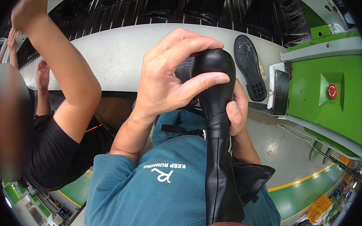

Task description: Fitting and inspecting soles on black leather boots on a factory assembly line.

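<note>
A black leather boot [217, 135] is held up in front of my chest, its rounded toe pointing away and its tall shaft running down toward me. Around the toe curls my left hand [168, 68], with the thumb across the top and the fingers over the front edge. My right hand [237, 109] grips the boot's right side near the instep, its fingers partly hidden behind it. A strap with a small metal buckle circles the ankle. Part of a dark ridged sole [182, 72] shows between my left hand and the toe; I cannot tell whether it belongs to this boot.
A loose black sole [250, 67] lies on the pale bench [115, 48], right of the boot. Beyond runs a slatted conveyor [174, 10] carrying black boots. At right stands a green machine [311, 80] with a red button [332, 91] and a phone-like device [280, 92]. A co-worker [62, 132] is close at left.
</note>
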Action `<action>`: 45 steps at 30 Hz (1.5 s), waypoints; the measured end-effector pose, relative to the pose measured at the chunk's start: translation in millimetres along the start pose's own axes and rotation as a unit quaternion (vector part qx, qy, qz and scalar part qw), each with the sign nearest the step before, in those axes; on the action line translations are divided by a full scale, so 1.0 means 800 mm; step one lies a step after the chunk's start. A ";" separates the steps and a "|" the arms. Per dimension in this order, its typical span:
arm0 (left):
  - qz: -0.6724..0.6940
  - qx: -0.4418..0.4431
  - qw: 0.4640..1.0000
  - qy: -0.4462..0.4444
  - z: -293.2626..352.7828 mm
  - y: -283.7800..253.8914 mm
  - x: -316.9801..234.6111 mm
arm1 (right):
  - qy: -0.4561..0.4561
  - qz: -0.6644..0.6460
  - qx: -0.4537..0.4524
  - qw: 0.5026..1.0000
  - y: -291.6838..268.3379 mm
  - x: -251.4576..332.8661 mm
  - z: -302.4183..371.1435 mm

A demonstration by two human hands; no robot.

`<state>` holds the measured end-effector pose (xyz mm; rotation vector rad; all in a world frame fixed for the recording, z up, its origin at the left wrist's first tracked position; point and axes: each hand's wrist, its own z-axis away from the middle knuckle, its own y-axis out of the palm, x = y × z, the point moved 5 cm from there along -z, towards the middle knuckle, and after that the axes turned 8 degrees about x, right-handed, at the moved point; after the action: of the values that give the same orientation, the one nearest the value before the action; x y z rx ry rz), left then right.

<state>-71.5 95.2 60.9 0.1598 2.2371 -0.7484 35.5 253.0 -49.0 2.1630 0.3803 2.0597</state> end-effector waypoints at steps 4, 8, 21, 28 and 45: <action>0.012 0.018 1.000 0.002 0.000 -0.002 0.000 | -0.002 0.006 0.001 1.000 0.002 0.000 0.002; 0.083 0.029 0.995 -0.043 0.005 0.007 0.017 | 0.000 0.011 0.000 1.000 -0.001 -0.007 0.006; -0.160 -0.026 0.964 -0.209 0.079 0.058 0.197 | 0.002 -0.086 0.022 0.996 -0.012 -0.047 0.014; 0.361 -0.104 0.913 -0.158 0.020 0.049 0.105 | 0.017 -0.124 0.021 0.992 -0.003 -0.040 0.011; 0.264 -0.057 0.962 -0.034 0.025 0.044 0.065 | 0.034 -0.012 0.010 0.999 0.010 -0.020 -0.005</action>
<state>-84.3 107.3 -3.0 0.6344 2.0290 -0.3271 31.9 241.0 -62.2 2.0942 0.4344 2.1305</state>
